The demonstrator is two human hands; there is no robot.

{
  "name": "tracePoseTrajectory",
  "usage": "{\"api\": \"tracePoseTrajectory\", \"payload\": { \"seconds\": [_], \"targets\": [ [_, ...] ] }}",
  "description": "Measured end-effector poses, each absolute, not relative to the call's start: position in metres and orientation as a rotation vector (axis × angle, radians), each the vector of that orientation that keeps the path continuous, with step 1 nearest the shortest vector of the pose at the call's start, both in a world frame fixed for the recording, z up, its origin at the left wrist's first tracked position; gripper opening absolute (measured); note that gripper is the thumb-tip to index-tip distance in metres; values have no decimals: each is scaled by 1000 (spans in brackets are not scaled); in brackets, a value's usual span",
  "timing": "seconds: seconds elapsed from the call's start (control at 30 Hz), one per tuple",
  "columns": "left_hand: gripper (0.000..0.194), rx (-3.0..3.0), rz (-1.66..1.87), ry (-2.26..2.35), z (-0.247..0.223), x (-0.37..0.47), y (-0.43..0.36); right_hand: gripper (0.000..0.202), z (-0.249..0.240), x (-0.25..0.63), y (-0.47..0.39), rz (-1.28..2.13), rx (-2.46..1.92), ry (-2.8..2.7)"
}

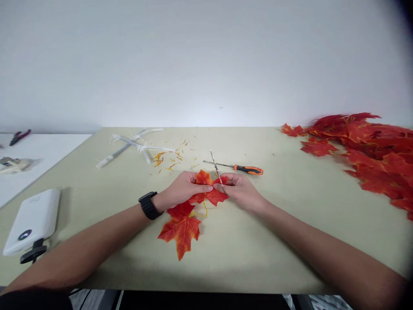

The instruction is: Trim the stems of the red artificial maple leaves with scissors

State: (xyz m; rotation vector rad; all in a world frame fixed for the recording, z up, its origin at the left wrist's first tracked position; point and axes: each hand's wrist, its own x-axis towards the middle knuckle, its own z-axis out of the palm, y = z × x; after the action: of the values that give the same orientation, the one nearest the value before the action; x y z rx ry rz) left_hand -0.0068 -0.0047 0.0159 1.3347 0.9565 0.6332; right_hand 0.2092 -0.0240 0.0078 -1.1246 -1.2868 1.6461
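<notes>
Between both hands is a red-orange artificial maple leaf (204,177), held just above the table. My left hand (183,188) pinches its left side, thumb on top. My right hand (241,189) is closed at the leaf's right side, its thumb almost touching the left one. From my right fingers a thin, silvery pointed tool (217,167) slants up and away; its exact kind is unclear. A second artificial maple leaf (183,228) hangs or lies below my left wrist, beside a thin yellow stem (205,209). Just beyond my right hand lies a screwdriver (248,169) with an orange-black handle.
Many red artificial leaves (380,150) are heaped at the right. White plastic strips (129,144) and orange-yellow scraps (158,159) lie toward the back left. A white power bank (35,219) sits at the left, with pliers (20,137) farther off on a white surface.
</notes>
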Motion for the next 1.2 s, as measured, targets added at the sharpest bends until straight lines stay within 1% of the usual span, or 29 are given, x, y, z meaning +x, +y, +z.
{"api": "tracePoseTrajectory", "payload": {
  "seconds": [0.2,0.3,0.4,0.5,0.6,0.77,0.93,1.07,1.2],
  "targets": [
    [33,1226,695,982,13,-4,-9,27,8,212,-21,1626,-1154,-1296],
    [31,1149,744,990,13,-3,-10,27,8,214,-19,1565,-1198,-1348],
    [28,1140,797,1026,12,-2,-10,25,10,216,-16,1388,-1282,-1344],
    [29,1157,808,1065,12,-2,-10,29,15,220,-13,1172,-1276,-1293],
    [31,1214,802,1100,12,-4,-9,35,21,223,-14,1105,-1230,-1306],
    [35,1316,741,1014,12,-7,-8,42,27,220,-19,1184,-1239,-1380],
    [34,1389,674,893,12,-6,-9,44,25,219,-20,1401,-1273,-1431],
    [32,1399,675,834,13,-7,-9,38,20,219,-20,1630,-1138,-1426],
    [37,1356,682,865,14,-5,-10,34,16,218,-20,1682,-1117,-1393]
  ]
}}
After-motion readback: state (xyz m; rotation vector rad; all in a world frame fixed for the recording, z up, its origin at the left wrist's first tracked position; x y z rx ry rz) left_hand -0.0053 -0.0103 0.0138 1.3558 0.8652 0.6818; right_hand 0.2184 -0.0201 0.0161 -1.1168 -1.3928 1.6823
